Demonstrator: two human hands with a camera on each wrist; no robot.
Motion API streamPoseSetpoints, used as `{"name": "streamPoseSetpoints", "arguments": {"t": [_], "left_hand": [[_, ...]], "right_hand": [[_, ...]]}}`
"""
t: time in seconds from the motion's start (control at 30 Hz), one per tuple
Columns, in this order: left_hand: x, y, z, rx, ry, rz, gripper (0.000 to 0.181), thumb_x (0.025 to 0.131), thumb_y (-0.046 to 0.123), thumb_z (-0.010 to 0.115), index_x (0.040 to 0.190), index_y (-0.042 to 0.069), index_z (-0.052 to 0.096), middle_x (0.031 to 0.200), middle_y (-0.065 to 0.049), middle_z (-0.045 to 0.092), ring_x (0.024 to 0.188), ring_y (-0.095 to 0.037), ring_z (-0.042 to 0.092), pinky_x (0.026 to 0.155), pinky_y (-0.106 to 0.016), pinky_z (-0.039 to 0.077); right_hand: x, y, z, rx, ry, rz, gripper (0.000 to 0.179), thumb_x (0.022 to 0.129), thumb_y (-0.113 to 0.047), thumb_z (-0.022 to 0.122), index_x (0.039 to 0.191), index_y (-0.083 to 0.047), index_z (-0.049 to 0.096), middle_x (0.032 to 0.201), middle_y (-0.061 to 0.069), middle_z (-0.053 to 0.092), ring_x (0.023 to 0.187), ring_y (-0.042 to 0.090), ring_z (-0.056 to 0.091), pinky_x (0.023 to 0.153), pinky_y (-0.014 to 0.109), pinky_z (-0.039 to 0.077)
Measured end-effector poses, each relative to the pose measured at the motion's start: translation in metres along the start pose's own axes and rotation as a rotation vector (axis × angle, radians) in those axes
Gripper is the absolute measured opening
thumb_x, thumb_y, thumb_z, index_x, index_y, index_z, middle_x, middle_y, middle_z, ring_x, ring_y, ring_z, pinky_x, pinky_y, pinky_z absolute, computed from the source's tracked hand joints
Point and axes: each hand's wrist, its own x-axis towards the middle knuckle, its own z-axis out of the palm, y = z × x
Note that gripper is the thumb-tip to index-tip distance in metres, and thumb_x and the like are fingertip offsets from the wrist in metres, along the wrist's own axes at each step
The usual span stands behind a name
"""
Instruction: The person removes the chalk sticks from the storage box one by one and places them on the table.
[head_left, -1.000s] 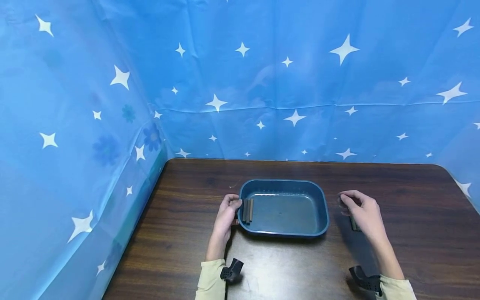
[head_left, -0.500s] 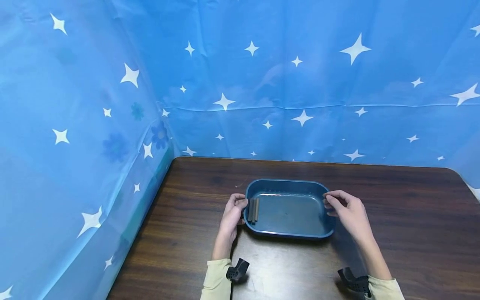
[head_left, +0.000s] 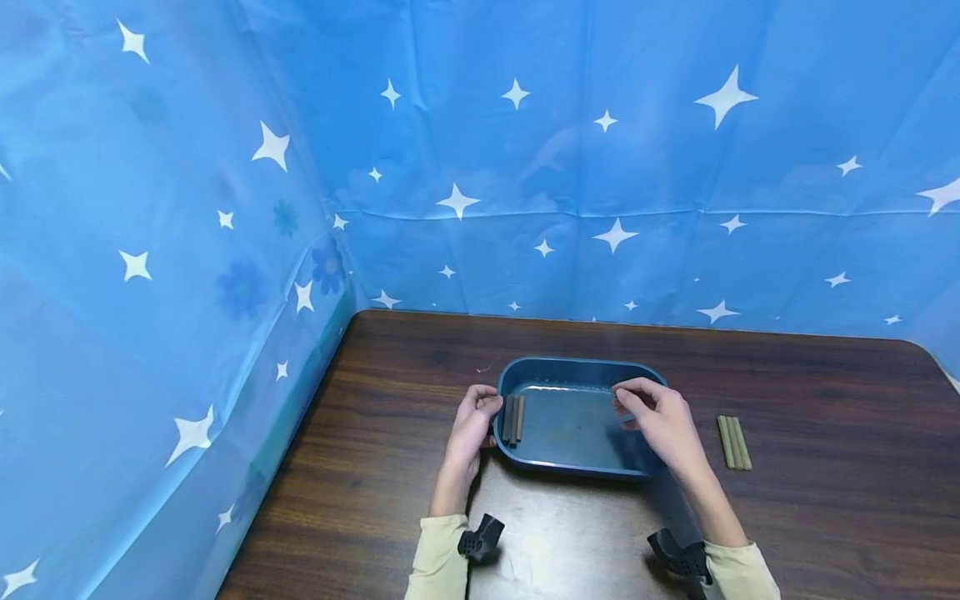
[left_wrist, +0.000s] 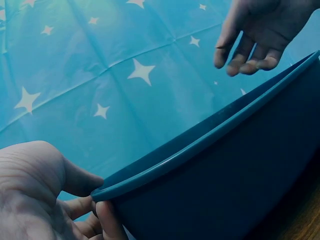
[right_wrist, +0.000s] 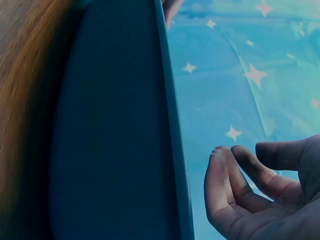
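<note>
A blue rectangular plastic basin (head_left: 572, 433) stands on the table. My left hand (head_left: 469, 432) pinches its left rim, thumb above and fingers below, as the left wrist view shows on the rim (left_wrist: 145, 177). Inside, along the basin's left wall, several short dark brown sticks (head_left: 514, 419) lie side by side. Over the basin's right part hovers my right hand (head_left: 662, 423). Its fingers (right_wrist: 218, 185) are loosely bent with the thumb apart, and nothing shows between them. To the right of the basin, a small row of olive-green sticks (head_left: 734, 442) lies on the table.
The dark wood-grain table (head_left: 840, 467) has rounded far corners. Behind and to the left hangs a blue curtain (head_left: 555, 167) with white stars. A black wrist camera mount (head_left: 482, 537) sits on the left wrist, another mount (head_left: 679, 555) on the right.
My right hand has moved left from above the olive-green sticks to over the basin, uncovering those sticks. The left hand keeps its grip on the rim. The head view has shifted slightly.
</note>
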Motion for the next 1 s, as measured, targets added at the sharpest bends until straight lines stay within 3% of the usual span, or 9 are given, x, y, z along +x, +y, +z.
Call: {"name": "streamPoseSetpoints", "arguments": {"t": [0.43, 0.6, 0.8, 1.0], "left_hand": [[-0.001, -0.001, -0.003, -0.013, 0.014, -0.004, 0.023, 0.094, 0.013, 0.053, 0.114, 0.002, 0.048, 0.091, -0.007, 0.054, 0.065, -0.014, 0.046, 0.042, -0.018, 0.037], [-0.004, 0.005, -0.003, -0.007, 0.002, -0.008, 0.024, 0.094, 0.012, 0.053, 0.115, 0.0, 0.048, 0.09, -0.007, 0.053, 0.065, -0.014, 0.046, 0.044, -0.02, 0.037], [-0.001, 0.001, -0.001, -0.015, 0.0, -0.002, 0.024, 0.094, 0.013, 0.053, 0.114, 0.001, 0.048, 0.092, -0.01, 0.055, 0.062, -0.013, 0.046, 0.042, -0.02, 0.036], [0.0, 0.0, 0.0, -0.02, -0.006, 0.001, 0.028, 0.093, 0.013, 0.053, 0.117, -0.002, 0.047, 0.092, -0.011, 0.054, 0.059, -0.011, 0.046, 0.042, -0.018, 0.036]], "right_hand": [[0.013, -0.014, 0.048, 0.011, -0.081, -0.055, 0.022, 0.098, -0.015, 0.054, 0.113, -0.002, 0.063, 0.095, 0.015, 0.067, 0.086, 0.034, 0.065, 0.068, 0.039, 0.056], [0.016, -0.014, 0.068, 0.022, -0.089, -0.008, 0.023, 0.096, -0.012, 0.057, 0.115, -0.002, 0.062, 0.094, 0.016, 0.068, 0.082, 0.03, 0.067, 0.068, 0.041, 0.056], [0.021, -0.009, 0.089, 0.052, -0.122, 0.061, 0.028, 0.092, -0.009, 0.06, 0.119, 0.001, 0.059, 0.097, 0.018, 0.067, 0.076, 0.025, 0.067, 0.063, 0.037, 0.056], [0.028, -0.005, 0.106, 0.015, -0.131, 0.057, 0.031, 0.089, -0.005, 0.063, 0.118, 0.006, 0.057, 0.094, 0.017, 0.067, 0.074, 0.028, 0.067, 0.06, 0.035, 0.056]]}}
